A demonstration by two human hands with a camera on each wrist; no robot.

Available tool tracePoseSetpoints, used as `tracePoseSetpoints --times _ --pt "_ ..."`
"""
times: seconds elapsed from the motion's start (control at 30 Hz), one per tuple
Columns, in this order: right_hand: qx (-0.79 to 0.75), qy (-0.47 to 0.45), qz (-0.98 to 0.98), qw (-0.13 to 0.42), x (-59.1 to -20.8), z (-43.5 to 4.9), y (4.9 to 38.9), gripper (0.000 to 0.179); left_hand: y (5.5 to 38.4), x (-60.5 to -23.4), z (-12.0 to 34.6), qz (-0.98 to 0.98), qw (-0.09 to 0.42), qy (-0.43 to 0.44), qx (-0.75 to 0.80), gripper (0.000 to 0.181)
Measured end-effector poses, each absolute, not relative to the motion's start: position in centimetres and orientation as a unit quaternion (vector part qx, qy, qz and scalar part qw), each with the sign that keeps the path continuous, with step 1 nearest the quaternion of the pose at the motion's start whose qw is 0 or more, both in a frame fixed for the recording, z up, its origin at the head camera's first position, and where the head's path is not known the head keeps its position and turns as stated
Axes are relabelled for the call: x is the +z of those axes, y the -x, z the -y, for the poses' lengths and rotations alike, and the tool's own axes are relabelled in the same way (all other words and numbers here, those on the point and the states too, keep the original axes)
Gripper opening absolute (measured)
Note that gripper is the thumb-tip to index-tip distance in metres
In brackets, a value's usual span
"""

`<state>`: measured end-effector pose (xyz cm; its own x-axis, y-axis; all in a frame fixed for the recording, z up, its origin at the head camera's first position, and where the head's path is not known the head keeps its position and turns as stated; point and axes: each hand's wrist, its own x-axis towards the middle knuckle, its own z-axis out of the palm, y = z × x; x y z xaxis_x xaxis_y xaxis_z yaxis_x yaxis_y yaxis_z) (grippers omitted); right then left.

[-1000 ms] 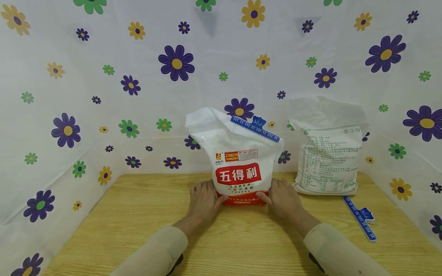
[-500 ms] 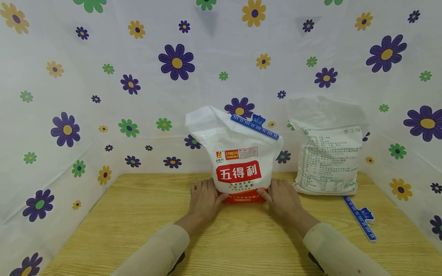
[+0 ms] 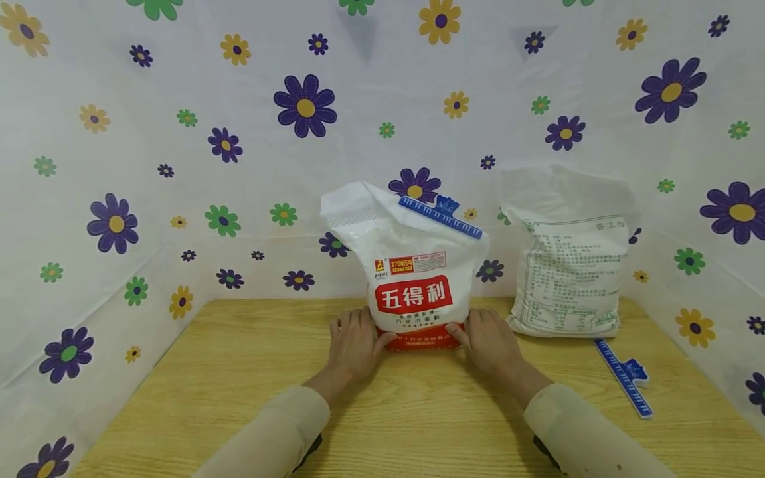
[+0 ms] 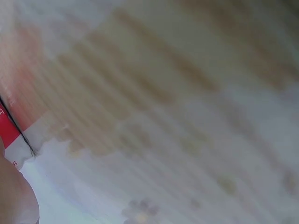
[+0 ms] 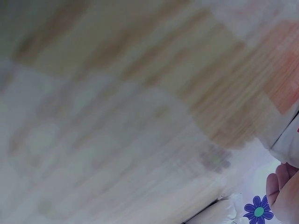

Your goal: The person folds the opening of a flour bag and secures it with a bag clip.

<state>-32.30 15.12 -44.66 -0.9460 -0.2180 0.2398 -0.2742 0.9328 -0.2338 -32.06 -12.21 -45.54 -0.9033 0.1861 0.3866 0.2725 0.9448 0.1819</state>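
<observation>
A white and red flour bag (image 3: 418, 292) stands upright on the wooden table. Its top corner is folded down at a slant, and a blue piano-key clip (image 3: 441, 218) lies along that fold. My left hand (image 3: 354, 345) grips the bag's lower left side, thumb across the front. On the lower right, my right hand (image 3: 493, 342) holds it the same way; its other fingers go round the side, partly hidden. Both wrist views are mostly blurred tabletop, with the bag's edge and part of the left hand (image 4: 18, 196) and right hand (image 5: 287, 193) at their borders.
A second white bag (image 3: 568, 279) with green print stands behind and to the right, its top unfolded. Before it on the table (image 3: 251, 372) lies another blue piano-key clip (image 3: 623, 378). A flower-patterned cloth (image 3: 197, 93) encloses the back and sides.
The flour bag has shifted slightly back, away from me, with both hands staying on its lower sides. The second bag and the loose clip have not moved.
</observation>
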Motion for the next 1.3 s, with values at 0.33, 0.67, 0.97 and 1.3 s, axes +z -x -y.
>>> tracePoseSetpoints --times 0.33,0.67,0.97,1.3 --pt "0.147 -0.125 0.977 0.089 -44.5 -15.0 32.3 0.08 32.2 -45.4 12.1 0.969 0.174 0.114 -0.131 0.072" --pt "0.141 -0.124 0.978 0.09 -44.6 -14.9 32.7 0.079 32.6 -45.6 12.0 0.974 0.167 0.103 -0.116 0.072" --pt "0.126 -0.117 0.98 0.104 -44.6 -14.4 33.3 0.086 32.7 -45.4 12.0 0.974 0.169 0.099 -0.111 0.069" --pt "0.117 -0.104 0.983 0.1 -44.6 -14.2 33.6 0.085 33.0 -45.4 12.0 0.975 0.169 0.089 -0.115 0.065"
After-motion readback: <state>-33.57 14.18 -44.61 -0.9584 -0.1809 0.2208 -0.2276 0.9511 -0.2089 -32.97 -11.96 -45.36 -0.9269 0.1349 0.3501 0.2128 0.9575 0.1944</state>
